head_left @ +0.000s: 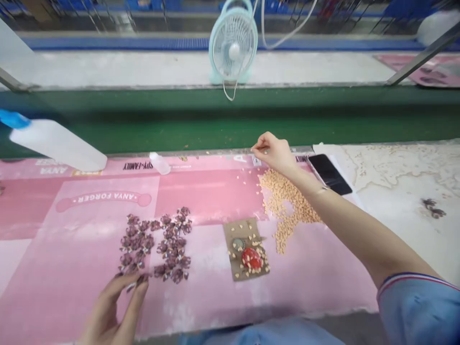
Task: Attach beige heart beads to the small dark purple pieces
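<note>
My left hand point(117, 306) is at the lower left, its thumb and finger pinching a small dark purple piece point(142, 279). That piece looks like the ones in the cluster of small purple pieces point(172, 247) lying just beyond it. Above the far edge of the pink mat point(212, 196), my right hand point(275, 151) has its fingertips pressed together; whatever they hold is too small to make out. Below that forearm spreads a heap of tiny beige pieces point(291, 201). Between the two groups lies a brown card point(235, 268) bearing a red shiny blob point(251, 258), a greyish disc point(238, 245) and scattered beige bits.
A white bottle with a blue cap point(61, 143) leans at the left, and a small clear bottle point(160, 163) lies near the mat's far edge. A phone point(330, 174) rests right of the beige heap. Behind the green board stands a light-blue fan point(233, 45).
</note>
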Motion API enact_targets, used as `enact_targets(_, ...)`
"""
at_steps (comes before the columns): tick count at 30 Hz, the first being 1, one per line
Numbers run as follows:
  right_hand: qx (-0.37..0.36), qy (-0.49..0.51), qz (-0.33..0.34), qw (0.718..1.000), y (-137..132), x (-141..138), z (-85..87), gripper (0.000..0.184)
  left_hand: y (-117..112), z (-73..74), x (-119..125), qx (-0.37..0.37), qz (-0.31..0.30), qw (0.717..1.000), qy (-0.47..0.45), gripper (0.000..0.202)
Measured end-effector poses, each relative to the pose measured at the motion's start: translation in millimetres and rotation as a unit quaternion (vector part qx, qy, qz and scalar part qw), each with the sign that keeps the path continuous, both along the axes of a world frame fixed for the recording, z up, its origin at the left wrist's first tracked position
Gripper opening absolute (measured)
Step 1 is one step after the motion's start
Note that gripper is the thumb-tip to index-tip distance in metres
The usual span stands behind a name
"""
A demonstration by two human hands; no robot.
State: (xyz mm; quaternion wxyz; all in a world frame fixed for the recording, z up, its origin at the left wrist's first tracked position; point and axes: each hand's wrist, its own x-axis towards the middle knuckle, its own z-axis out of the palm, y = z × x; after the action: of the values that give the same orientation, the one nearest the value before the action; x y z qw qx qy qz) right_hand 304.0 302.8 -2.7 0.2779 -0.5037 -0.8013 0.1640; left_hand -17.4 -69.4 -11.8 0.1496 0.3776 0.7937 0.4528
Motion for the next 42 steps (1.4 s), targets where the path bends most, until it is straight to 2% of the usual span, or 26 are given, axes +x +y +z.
enact_targets(4,-0.012,0.049,0.089,0.995,-121.3,6.7,19.4,0.017,27.5,11.4,38.6,0.017,-0.14,0.99,-0.025,0.009)
enact_targets(5,-0.007,0.099,0.145,0.984,-151.4,6.2,25.7,0.018,35.5,15.4,50.8,0.03,-0.185,0.982,-0.022,0.007)
enact_targets(7,-0.018,0.18,0.184,0.966,-202.5,1.9,35.9,0.02,49.7,23.9,75.9,0.054,-0.275,0.96,-0.019,0.01)
enact_targets(9,-0.035,0.223,0.181,0.957,-237.4,-5.2,40.8,0.023,59.1,31.4,98.8,0.07,-0.344,0.936,-0.02,0.013)
enact_targets(11,-0.032,0.241,0.155,0.957,-256.8,-12.1,40.5,0.023,62.9,36.1,116.5,0.095,-0.369,0.924,-0.02,0.014)
enact_targets(14,-0.02,0.268,0.109,0.957,-269.0,-17.3,35.1,0.024,60.6,38.2,131.6,0.118,-0.363,0.924,-0.003,0.014)
enact_targets(17,-0.01,0.28,0.087,0.956,-275.5,-16.9,30.5,0.026,55.0,38.3,136.2,0.123,-0.361,0.924,0.031,0.013)
enact_targets(32,-0.008,0.25,0.068,0.966,-289.0,-12.2,27.8,0.028,46.8,35.2,136.6,0.12,-0.359,0.918,0.116,0.01)
enact_targets(34,0.002,0.224,0.045,0.974,-286.6,-6.5,24.3,0.027,45.3,31.8,133.1,0.112,-0.359,0.919,0.12,0.01)
enact_targets(37,0.044,0.135,0.028,0.989,-280.2,3.2,15.2,0.025,42.4,25.7,125.7,0.102,-0.358,0.92,0.121,0.013)
enact_targets(39,0.065,0.089,0.044,0.993,-275.9,8.1,8.7,0.024,40.3,22.2,120.5,0.096,-0.355,0.922,0.119,0.015)
enact_targets(42,0.071,0.073,0.071,0.992,-272.1,11.1,2.4,0.026,37.5,19.2,114.3,0.086,-0.347,0.927,0.114,0.018)
